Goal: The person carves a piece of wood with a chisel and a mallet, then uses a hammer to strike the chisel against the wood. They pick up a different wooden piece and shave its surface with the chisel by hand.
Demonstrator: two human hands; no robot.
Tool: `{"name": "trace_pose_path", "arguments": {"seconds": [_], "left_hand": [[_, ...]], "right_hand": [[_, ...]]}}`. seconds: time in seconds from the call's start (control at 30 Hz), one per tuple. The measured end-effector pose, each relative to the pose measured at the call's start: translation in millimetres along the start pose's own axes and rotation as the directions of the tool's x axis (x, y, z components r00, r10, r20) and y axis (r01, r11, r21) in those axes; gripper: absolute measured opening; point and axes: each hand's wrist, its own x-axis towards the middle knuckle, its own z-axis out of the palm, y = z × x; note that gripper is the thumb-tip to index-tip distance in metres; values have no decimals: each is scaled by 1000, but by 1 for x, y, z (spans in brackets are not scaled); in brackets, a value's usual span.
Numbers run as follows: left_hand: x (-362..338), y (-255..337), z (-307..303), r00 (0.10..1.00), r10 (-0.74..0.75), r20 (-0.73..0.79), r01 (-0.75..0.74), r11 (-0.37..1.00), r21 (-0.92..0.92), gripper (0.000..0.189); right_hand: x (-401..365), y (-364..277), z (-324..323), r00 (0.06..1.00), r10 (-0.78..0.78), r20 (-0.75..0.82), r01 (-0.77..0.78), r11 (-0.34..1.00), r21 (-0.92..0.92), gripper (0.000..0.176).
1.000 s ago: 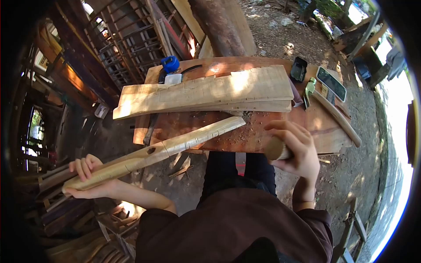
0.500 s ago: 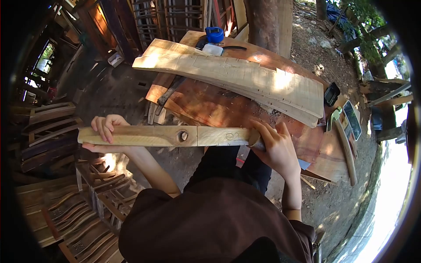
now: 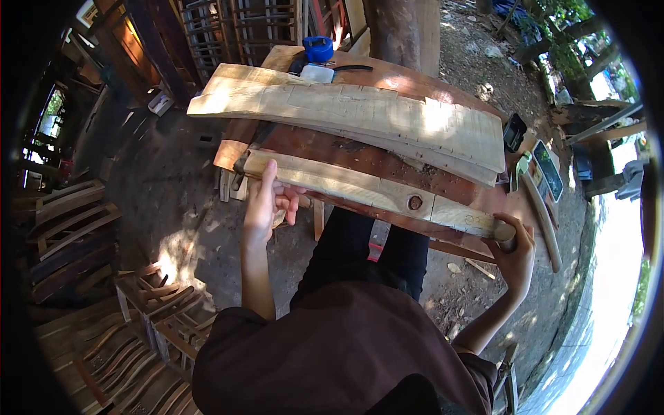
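A long pale wooden bar [image 3: 332, 178] with a dark round hole and a pencil mark near its right end lies across both hands, over the front of the workbench. My left hand [image 3: 261, 207] is at its left end, thumb up against the near side and fingers curled beneath. My right hand [image 3: 517, 257] is wrapped round the rounded right end. The bar slants down to the right. Just beyond it, rough-cut pale planks [image 3: 346, 104] are stacked on the reddish-brown workbench [image 3: 477, 202].
On the bench's far side sit a blue round object [image 3: 318, 48] and a white block [image 3: 317, 74]. At right are a black case [image 3: 514, 131], a phone-like device [image 3: 548, 169] and a long wooden handle [image 3: 543, 225]. Slatted wooden furniture [image 3: 128, 346] stands at lower left.
The bar has moved forward and to the right, from level in front of my body to slanting over the bench. My left hand has shifted its hold, thumb now upward. The view has shifted slightly.
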Motion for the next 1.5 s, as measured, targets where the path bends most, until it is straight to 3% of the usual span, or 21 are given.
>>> {"name": "trace_pose_path", "arguments": {"seconds": [0.03, 0.07, 0.2, 0.33, 0.53, 0.7, 0.8, 0.87, 0.93, 0.97, 1.0, 1.03, 1.07, 1.1, 1.17, 1.3, 1.33, 1.4, 1.43, 1.5], "left_hand": [[0, -4, 1, 996, -57, 75, 55, 998, 27, 62], [-2, -1, 11, 998, -57, 2, 57, 997, 54, 63], [1, -6, 15, 989, -149, 24, 143, 975, 168, 69], [1, -1, 16, 970, -241, 34, 234, 961, 149, 67], [3, -4, 22, 982, -144, -126, 171, 956, 237, 66], [5, -9, 23, 993, -23, -113, 57, 948, 314, 65], [2, -7, 27, 990, 38, -138, 25, 903, 428, 65], [-5, -3, 34, 979, 93, -184, 13, 863, 505, 60], [-12, -2, 38, 971, 177, -160, -75, 864, 499, 56], [-16, -1, 40, 959, 248, -137, -153, 860, 486, 52], [-20, 3, 44, 962, 218, -161, -124, 882, 456, 37], [-21, 8, 51, 963, 224, -149, -134, 879, 458, 37], [-24, 11, 59, 942, 330, -63, -270, 857, 439, 28], [-28, 13, 66, 903, 429, 16, -398, 823, 406, 19], [-31, 19, 83, 839, 516, 171, -544, 788, 288, 7], [-29, 32, 130, 622, 676, 395, -780, 582, 231, 13], [-30, 32, 142, 577, 698, 424, -812, 546, 207, 14], [-37, 30, 164, 498, 703, 508, -858, 483, 174, 13], [-46, 28, 171, 519, 662, 541, -837, 523, 163, 12], [-54, 6, 181, 390, 677, 624, -905, 406, 124, 16]], "right_hand": [[-2, 6, 1, 998, 53, 33, -54, 998, 20, 48], [-2, 10, 2, 997, 67, 24, -67, 997, 32, 48], [-1, 25, 6, 993, 113, 30, -114, 993, 39, 49], [-2, 28, 6, 991, 134, 16, -134, 990, 44, 49], [-2, 30, 2, 978, 197, 66, -204, 970, 131, 47], [-8, 35, 5, 982, 187, 39, -191, 961, 202, 44], [-9, 28, -7, 997, 81, -7, -78, 978, 191, 41], [-20, 14, -26, 990, 112, -88, -73, 929, 362, 39], [-33, -4, -53, 964, 9, -267, 102, 911, 399, 31], [-43, 0, -59, 911, -103, -400, 291, 848, 444, 30], [-49, 4, -66, 824, -195, -532, 472, 757, 453, 29], [-53, 10, -76, 735, -297, -610, 629, 635, 448, 31], [-50, 17, -82, 616, -363, -700, 781, 404, 477, 37], [-42, 12, -79, 614, -360, -702, 781, 409, 472, 37], [-22, -3, -58, 467, 23, -884, 884, 2, 467, 40], [17, -19, 6, 629, 164, -760, 773, -25, 634, 40], [20, -18, 15, 637, 156, -755, 767, -28, 641, 40], [26, -16, 27, 680, 281, -678, 723, -100, 684, 38], [27, -13, 31, 689, 268, -673, 716, -109, 690, 38], [27, -9, 37, 692, 340, -636, 688, -43, 725, 37]]}}
